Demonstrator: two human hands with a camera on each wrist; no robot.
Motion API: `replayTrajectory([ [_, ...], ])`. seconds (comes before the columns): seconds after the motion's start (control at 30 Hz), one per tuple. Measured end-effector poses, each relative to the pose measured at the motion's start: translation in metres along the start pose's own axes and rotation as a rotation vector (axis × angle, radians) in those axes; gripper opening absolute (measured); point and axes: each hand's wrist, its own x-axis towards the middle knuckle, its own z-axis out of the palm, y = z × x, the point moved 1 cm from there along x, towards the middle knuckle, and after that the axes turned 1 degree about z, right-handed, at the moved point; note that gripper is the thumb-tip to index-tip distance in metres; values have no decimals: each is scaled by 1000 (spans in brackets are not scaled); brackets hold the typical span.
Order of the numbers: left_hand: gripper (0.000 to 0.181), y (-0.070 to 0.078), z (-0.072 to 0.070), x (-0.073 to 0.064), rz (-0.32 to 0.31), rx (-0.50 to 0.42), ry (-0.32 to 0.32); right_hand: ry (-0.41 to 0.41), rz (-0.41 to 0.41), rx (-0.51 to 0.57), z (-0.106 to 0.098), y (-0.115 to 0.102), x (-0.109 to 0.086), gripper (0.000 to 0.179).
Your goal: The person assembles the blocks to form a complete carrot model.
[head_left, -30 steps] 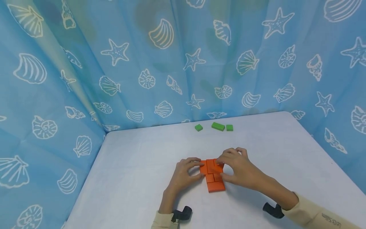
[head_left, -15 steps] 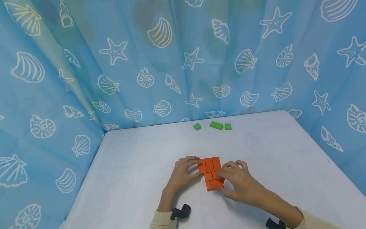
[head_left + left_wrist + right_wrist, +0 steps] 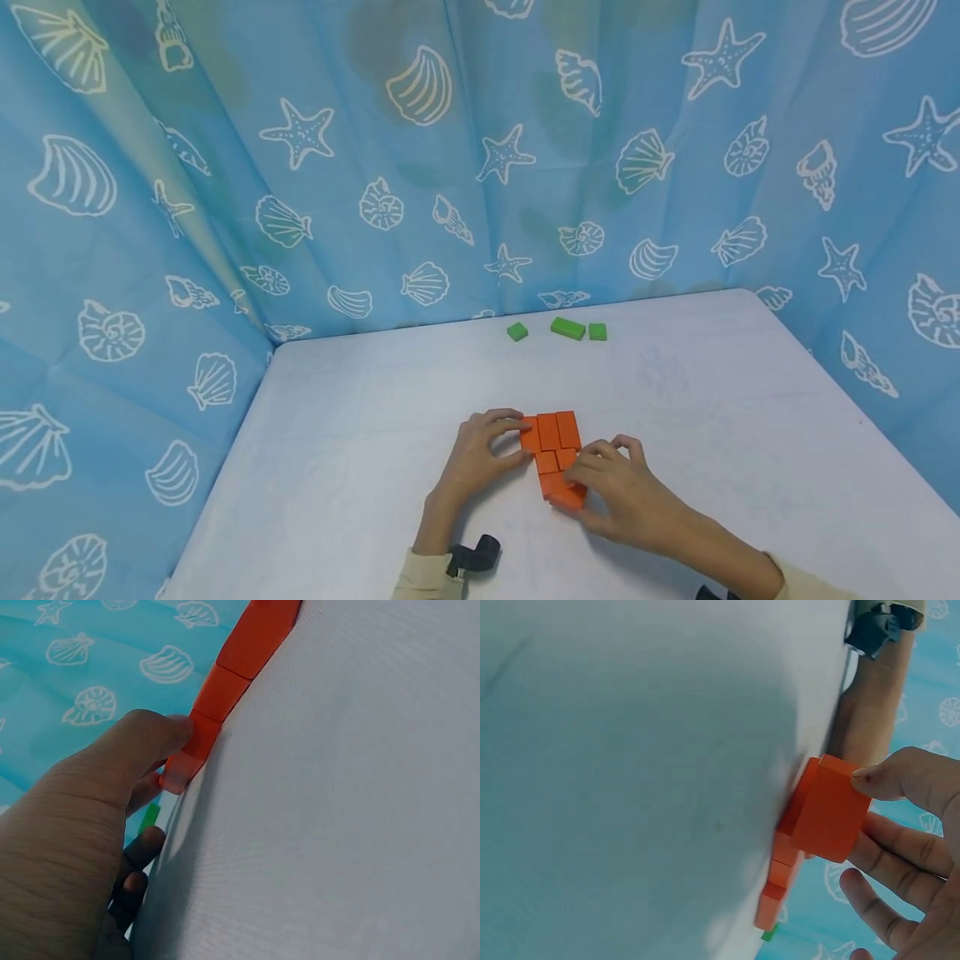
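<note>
Several orange wooden blocks (image 3: 548, 432) lie side by side in a flat group on the white table. At the group's left side, my left hand (image 3: 477, 454) pinches the leftmost orange block (image 3: 529, 435) between thumb and finger. In the left wrist view its thumb (image 3: 176, 731) presses the block's near side. My right hand (image 3: 630, 493) is at the near right end of the group. It pinches an orange block (image 3: 832, 811) between thumb and fingers. That block is tilted in the head view, and the hand covers part of it.
Three green blocks lie near the table's far edge: a small one (image 3: 517, 332), a longer one (image 3: 567, 328) and another small one (image 3: 597, 332). A blue curtain (image 3: 420, 167) with shell prints stands behind the white table (image 3: 360, 450).
My right hand has moved from the group's upper right toward its near end, and one block there is now tilted in its fingers. The left hand has stayed on the leftmost block.
</note>
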Motion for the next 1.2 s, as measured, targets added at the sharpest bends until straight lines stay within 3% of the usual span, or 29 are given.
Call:
replayTrajectory([
  [0.73, 36, -1, 1, 1, 28, -16, 1, 55, -55, -30, 11, 5, -3, 36],
  [0.83, 36, -1, 1, 1, 36, 0, 1, 11, -7, 9, 5, 6, 1, 36],
  [1.0, 35, -1, 1, -1, 44, 14, 6, -63, 155, 93, -11, 17, 18, 38],
  [1.2, 36, 0, 1, 0, 13, 6, -1, 49, 232, 90, -21, 56, 55, 39],
])
